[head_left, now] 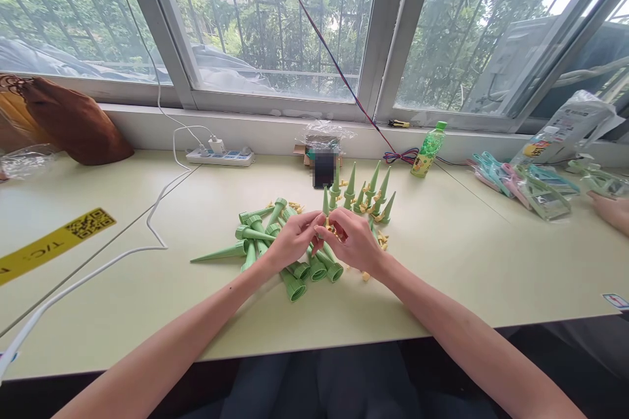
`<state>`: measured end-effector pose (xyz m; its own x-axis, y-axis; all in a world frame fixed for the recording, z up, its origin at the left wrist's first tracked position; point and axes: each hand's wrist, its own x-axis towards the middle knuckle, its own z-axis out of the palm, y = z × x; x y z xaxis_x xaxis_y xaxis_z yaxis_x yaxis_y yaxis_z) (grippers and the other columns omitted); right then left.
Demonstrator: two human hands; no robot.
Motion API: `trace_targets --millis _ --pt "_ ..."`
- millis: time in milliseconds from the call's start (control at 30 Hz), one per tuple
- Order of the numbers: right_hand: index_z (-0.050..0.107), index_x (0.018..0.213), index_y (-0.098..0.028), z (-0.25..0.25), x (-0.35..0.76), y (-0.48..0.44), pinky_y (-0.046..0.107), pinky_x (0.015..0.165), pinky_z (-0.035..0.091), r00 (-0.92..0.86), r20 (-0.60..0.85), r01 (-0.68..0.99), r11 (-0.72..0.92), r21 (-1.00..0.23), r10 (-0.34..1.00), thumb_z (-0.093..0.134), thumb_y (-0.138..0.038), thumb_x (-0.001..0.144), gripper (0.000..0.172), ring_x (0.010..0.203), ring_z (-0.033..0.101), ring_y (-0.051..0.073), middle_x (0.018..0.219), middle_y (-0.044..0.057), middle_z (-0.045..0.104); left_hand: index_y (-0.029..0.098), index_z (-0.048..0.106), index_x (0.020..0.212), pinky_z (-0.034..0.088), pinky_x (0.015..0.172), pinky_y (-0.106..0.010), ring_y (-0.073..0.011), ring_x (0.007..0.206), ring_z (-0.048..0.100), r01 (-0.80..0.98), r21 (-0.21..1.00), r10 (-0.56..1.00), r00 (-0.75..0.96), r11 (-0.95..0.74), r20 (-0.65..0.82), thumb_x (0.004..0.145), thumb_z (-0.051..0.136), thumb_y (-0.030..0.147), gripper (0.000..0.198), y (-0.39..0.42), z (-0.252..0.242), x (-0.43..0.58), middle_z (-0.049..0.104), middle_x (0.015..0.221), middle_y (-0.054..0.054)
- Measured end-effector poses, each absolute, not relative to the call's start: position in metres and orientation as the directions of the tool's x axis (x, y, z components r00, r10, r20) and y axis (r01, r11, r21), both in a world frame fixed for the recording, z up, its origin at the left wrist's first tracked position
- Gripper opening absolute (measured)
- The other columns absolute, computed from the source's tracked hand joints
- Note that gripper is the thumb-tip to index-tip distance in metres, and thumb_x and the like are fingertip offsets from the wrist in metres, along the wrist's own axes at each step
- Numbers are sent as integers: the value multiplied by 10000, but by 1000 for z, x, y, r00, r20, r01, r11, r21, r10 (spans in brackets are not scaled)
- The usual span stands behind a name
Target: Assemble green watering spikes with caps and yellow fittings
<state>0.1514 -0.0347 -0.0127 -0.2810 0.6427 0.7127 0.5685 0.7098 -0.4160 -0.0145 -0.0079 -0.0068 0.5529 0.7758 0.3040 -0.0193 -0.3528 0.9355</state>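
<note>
My left hand (293,237) and my right hand (354,239) meet above the table, fingers closed around one green plastic watering spike (325,199), its tip pointing up. At the right fingertips shows a bit of a small yellow valve (330,226); fingers cover most of it. Below and left of my hands lies a loose pile of green spikes (255,233), some with hollow ribbed caps (295,288) facing me. Behind my right hand, several green spikes (374,178) with yellow valves fitted stand upright. Loose yellow valves (366,276) are scattered beside my right wrist.
A phone-like dark object (324,170) leans by a box at the back. A power strip (221,156), a white cable (156,222) and a green-capped bottle (428,149) are around it. Packaged pastel items (525,183) lie right, near another person's hand (609,209).
</note>
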Motion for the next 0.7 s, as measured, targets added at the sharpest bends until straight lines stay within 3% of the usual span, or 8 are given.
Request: trace_targets --millis 233,400,500,600,700 --pt "429 778 -208 -16 154 -30 239 528 322 -269 718 568 708 -420 642 507 -375 966 263 560 361 103 686 -17 453 165 511 743 457 436 -206 -99 510 529 13 942 805 524 -334 278 947 466 484 382 -9 -7 -14 486 609 24" --pt "452 803 -202 -15 159 -26 239 546 325 -253 720 566 703 -432 646 465 -346 989 236 570 375 104 692 -16 466 166 576 959 456 449 -212 -117 592 561 51 948 784 577 -315 229 913 539 459 298 -13 -2 -16 588 800 -24" --pt "462 793 -197 -12 162 -25 241 554 320 -254 707 576 690 -438 660 435 -317 1000 241 577 383 106 684 -15 470 178 583 1040 434 438 -206 -119 571 542 78 946 780 590 -314 210 886 593 436 300 -14 0 -17 549 710 1" --pt "498 817 -194 -9 164 -25 244 565 333 -266 689 581 682 -443 674 429 -320 1002 234 590 421 115 699 -3 514 183 593 1095 412 429 -200 -116 546 520 94 936 792 565 -340 231 882 606 411 312 -14 -1 -16 513 638 20" --pt "542 894 -191 -8 166 -24 250 596 364 -246 684 581 669 -463 687 412 -317 1008 214 624 483 125 767 21 587 186 596 1144 442 457 -202 -115 573 535 137 903 828 472 -408 302 878 613 390 335 -13 -2 -15 573 720 -3"
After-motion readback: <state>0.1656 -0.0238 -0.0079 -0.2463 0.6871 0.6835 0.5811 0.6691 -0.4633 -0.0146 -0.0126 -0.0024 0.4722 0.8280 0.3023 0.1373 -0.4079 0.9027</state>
